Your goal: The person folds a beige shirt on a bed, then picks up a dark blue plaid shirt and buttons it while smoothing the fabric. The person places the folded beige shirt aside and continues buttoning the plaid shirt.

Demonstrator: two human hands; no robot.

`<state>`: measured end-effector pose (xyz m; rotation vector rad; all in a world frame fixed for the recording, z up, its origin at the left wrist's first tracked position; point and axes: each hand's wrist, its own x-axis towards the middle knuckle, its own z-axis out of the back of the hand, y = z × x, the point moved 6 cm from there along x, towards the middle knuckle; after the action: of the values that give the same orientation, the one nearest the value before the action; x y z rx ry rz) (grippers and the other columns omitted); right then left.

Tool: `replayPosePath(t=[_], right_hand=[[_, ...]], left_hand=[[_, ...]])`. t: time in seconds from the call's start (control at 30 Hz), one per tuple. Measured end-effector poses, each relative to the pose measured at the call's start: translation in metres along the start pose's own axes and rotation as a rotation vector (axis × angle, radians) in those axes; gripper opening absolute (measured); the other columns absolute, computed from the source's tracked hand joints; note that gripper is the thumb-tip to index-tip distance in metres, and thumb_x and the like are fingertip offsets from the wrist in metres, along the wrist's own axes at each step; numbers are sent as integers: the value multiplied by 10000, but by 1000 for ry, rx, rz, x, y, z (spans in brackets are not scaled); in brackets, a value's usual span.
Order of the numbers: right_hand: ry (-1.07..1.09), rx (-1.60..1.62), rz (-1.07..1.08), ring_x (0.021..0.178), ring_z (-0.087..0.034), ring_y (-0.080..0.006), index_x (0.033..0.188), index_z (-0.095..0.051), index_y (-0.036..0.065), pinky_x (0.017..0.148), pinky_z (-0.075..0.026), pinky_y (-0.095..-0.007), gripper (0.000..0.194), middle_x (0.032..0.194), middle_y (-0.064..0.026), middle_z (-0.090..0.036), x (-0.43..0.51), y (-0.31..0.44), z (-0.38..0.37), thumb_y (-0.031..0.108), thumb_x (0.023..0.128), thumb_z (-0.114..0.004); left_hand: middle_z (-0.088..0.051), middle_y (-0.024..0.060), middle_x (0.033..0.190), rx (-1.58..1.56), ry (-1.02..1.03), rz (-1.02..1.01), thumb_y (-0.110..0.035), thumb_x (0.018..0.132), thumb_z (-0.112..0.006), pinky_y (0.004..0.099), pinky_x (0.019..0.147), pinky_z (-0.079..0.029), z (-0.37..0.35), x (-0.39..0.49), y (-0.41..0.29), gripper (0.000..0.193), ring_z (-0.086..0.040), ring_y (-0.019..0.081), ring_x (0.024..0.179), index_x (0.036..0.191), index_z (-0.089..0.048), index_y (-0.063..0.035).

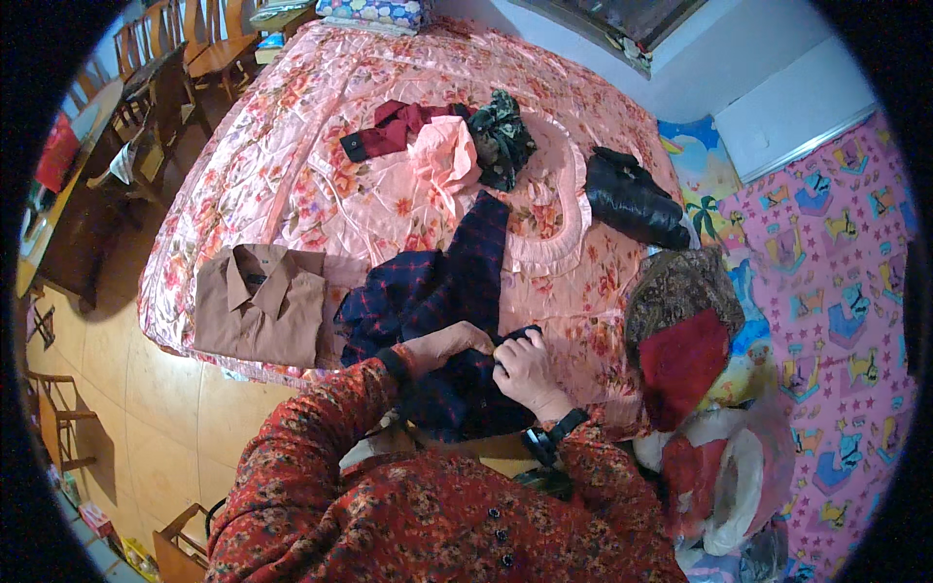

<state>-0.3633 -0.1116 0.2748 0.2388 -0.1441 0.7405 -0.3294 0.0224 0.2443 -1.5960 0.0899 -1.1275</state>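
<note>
Both my hands are on a dark navy checked shirt with thin red lines, spread loosely at the bed's near edge. My left hand grips its dark cloth near the right side. Close beside it, my right hand pinches a bunched end of the same garment, perhaps a cuff. Part of the shirt hangs over the edge towards me. Left of it lies a neatly folded brown collared shirt. Farther back are a crumpled peach cloth, a dark red garment and a dark green patterned garment.
A floral pink quilt covers the bed. At its right edge lie a black shiny jacket, a brown patterned garment and a red cloth. Plastic bags stand at the lower right. Wooden chairs line the upper left.
</note>
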Motion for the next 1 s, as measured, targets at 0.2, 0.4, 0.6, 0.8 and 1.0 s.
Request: replayPosePath(t=[0.2, 0.4, 0.6, 0.8, 1.0], right_hand=[[-109, 105, -298, 750, -577, -324, 809, -538, 71, 813, -420, -451, 179, 742, -103, -577, -21, -35, 4, 98, 734, -698], [68, 121, -272, 929, -581, -283, 964, -633, 78, 843, -424, -438, 224, 929, -104, -627, -4, -45, 13, 53, 743, -655], [95, 89, -21, 1048, -543, -262, 899, -670, 65, 1012, -329, -538, 157, 1007, -80, -616, 23, -1, 2, 86, 750, -622], [250, 254, -184, 890, -580, -263, 801, -633, 73, 919, -384, -476, 109, 855, -64, -620, 17, -24, 7, 173, 768, -661], [83, 427, -246, 776, -594, -250, 807, -632, 32, 780, -434, -363, 109, 776, -95, -626, 27, -25, 59, 128, 768, -667]], left_hand=[[-677, 28, 943, -504, -162, 675, -180, 828, -632, 259, 948, -383, 19, -6, 47, 211, -583, 128, 945, 939, -696, -12], [-666, 9, 911, -471, -228, 717, -63, 818, -628, 240, 882, -422, 48, -5, 40, 147, -589, 110, 896, 939, -693, -11], [-647, 2, 873, -434, -294, 691, -43, 805, -622, 225, 857, -424, 50, 0, 30, 114, -580, 100, 864, 902, -674, -13], [-653, 16, 910, -159, -330, 803, -58, 764, -632, 267, 828, -460, 77, -13, 31, 118, -594, 146, 882, 874, -669, -37], [-615, 127, 1162, 489, -89, 216, -83, 779, -592, 388, 902, -474, 51, 51, -56, 308, -584, 327, 1059, 1086, -618, -76]])
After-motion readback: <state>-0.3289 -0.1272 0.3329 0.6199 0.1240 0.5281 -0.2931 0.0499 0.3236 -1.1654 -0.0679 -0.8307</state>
